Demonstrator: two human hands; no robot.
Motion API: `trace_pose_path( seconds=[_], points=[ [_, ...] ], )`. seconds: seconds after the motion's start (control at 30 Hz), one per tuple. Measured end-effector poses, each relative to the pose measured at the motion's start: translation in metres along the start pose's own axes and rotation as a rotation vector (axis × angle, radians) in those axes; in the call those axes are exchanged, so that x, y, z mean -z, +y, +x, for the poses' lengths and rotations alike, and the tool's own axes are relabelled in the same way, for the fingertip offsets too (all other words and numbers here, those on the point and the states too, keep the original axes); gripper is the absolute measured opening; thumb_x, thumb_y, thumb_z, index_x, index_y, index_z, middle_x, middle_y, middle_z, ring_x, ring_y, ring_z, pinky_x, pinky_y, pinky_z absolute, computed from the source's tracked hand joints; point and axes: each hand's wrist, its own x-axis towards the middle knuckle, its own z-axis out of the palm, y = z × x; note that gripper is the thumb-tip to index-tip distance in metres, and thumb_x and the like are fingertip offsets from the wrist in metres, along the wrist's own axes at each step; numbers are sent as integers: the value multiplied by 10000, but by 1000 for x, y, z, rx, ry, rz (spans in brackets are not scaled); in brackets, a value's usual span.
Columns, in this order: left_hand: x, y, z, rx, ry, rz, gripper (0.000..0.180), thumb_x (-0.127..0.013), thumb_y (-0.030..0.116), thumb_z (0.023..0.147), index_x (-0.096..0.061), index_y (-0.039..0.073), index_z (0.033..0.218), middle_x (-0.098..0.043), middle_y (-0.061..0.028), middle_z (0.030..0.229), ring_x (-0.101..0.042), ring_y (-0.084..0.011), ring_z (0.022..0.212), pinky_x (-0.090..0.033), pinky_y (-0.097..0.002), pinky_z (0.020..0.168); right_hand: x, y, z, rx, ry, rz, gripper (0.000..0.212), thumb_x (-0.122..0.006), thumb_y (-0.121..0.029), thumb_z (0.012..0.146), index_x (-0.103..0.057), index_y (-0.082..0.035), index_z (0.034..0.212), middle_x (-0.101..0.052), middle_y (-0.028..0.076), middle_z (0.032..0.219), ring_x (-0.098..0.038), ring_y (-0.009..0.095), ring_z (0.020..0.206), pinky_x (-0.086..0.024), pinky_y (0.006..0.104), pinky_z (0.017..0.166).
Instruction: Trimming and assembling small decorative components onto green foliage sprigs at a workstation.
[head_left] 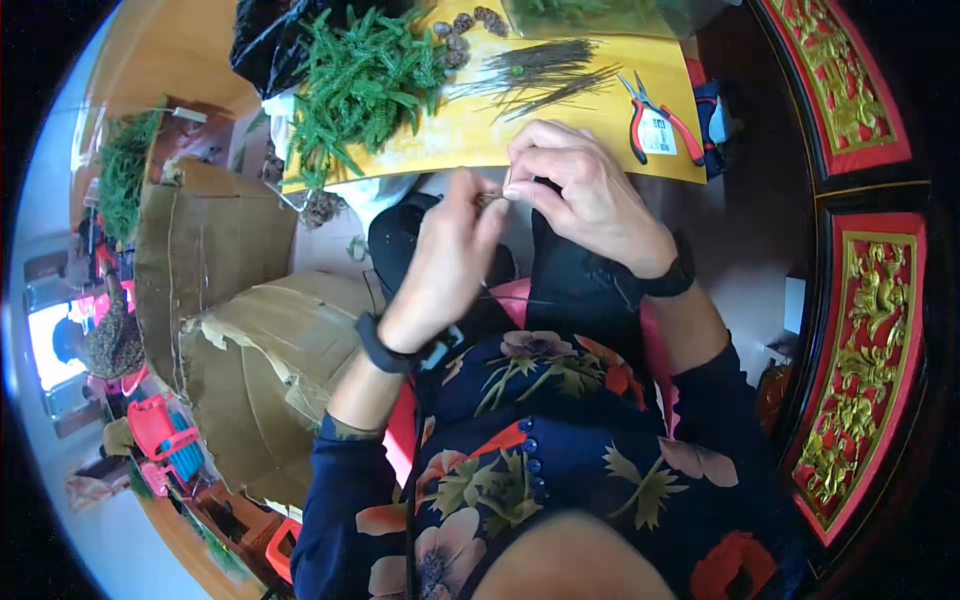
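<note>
Just in front of the yellow tabletop's near edge (440,160), my two hands meet over my lap. My left hand (450,245) is closed, thumb and fingers pinching something small and brownish. Fingertips of my right hand (590,190) pinch at the same spot, and the fingers hide most of what is held. Beyond them lies a loose bundle of thin dark wire-like stems (545,72). To its right are needle-nose pliers (655,120) with red and black handles, their jaws pointing away. A heap of green artificial fir sprigs (365,85) covers the table's left side.
Several small pine cones (458,45) sit at the far edge beside the greenery. A black plastic bag (268,45) stands at the far left corner. Torn cardboard boxes (270,360) fill the floor at my left. Red and gold carved panels (865,370) line the right. Another person (112,330) is at far left.
</note>
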Motion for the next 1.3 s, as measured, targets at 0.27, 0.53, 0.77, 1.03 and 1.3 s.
trace_pose_path(
  seconds=[0.27, 0.53, 0.77, 1.03, 1.3],
  points=[
    [-13, -10, 13, -132, 214, 66, 174, -490, 116, 920, -396, 44, 1048, -511, -13, 756, -447, -75, 617, -372, -221, 516, -34, -7, -21, -804, 291, 1062, 122, -623, -108, 847, -658, 0, 892, -581, -32, 780, -434, 24, 622, -362, 174, 562],
    [-30, -3, 10, 1, 231, -213, 325, -499, 89, 912, -301, 75, 1169, -508, -22, 813, -476, -95, 689, -396, -214, 576, -40, -8, -25, -814, 363, 989, 150, -611, -111, 858, -648, 10, 939, -567, -37, 743, -414, 16, 606, -330, 167, 539],
    [14, 5, 4, -95, 288, 224, 195, -545, 151, 899, -512, 30, 1049, -554, -16, 895, -479, -77, 743, -408, -218, 651, -42, -7, -36, -746, 409, 946, 141, -607, -122, 865, -645, 4, 915, -560, -34, 729, -407, 22, 595, -321, 168, 532],
    [207, -22, 21, -96, 810, 587, 229, -583, 167, 862, -611, -8, 1006, -630, -46, 885, -560, -113, 806, -443, -244, 722, -38, -8, -37, -790, 379, 984, 144, -605, -135, 870, -636, 1, 905, -534, -38, 703, -397, 28, 584, -319, 173, 532],
    [255, -72, 36, 231, 766, 699, 267, -648, 174, 804, -632, -25, 981, -632, -41, 811, -570, -108, 762, -446, -241, 680, -37, -8, -34, -818, 316, 991, 154, -604, -149, 872, -634, 0, 897, -510, -44, 683, -392, 30, 580, -314, 173, 529]
  ],
)
